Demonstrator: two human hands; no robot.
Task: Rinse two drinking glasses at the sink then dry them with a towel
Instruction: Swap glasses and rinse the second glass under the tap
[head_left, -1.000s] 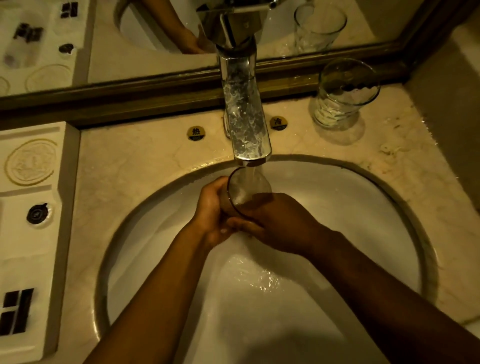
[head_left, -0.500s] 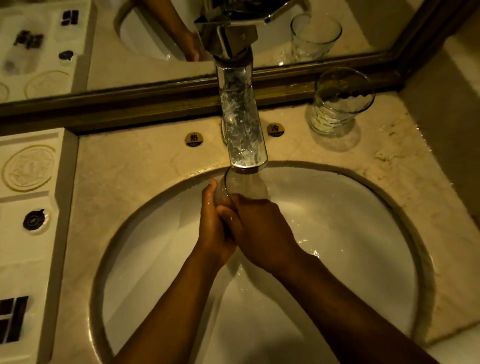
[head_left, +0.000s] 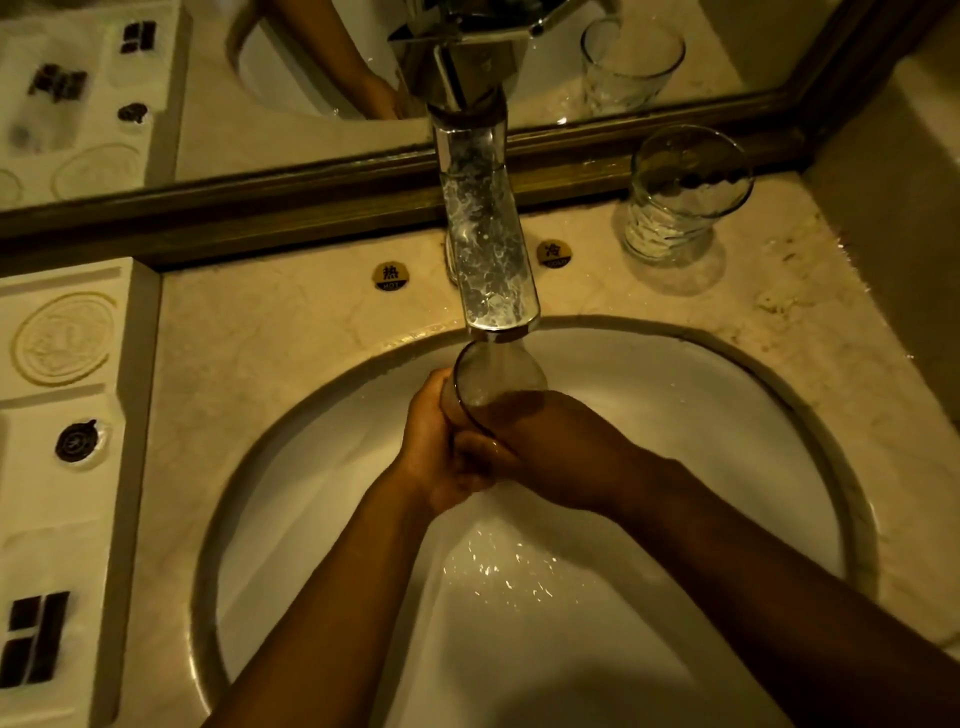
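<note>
Water runs from the chrome faucet (head_left: 491, 260) straight into the mouth of a drinking glass (head_left: 493, 376) held just under the spout, over the white basin of the sink (head_left: 701, 415). Both hands hold this glass: the left hand (head_left: 434, 447) wraps its side with fingers curled round it, and the right hand (head_left: 550, 447) covers the lower part from the other side, its fingers folded round the glass too, though their tips are hidden. How much water the glass holds cannot be told; its rim shows as a dark ring with the stream falling inside. Ripples glint on the basin floor below the wrists. A second glass (head_left: 680, 197) stands upright on the marble counter (head_left: 270, 353) to the right of the faucet, close to the mirror frame (head_left: 260, 208), well apart from the hands; its inside looks empty apart from reflections. Round hot and cold labels sit on either side of the faucet base. A white tray (head_left: 135, 415) with small dark items lies at the left edge.
</note>
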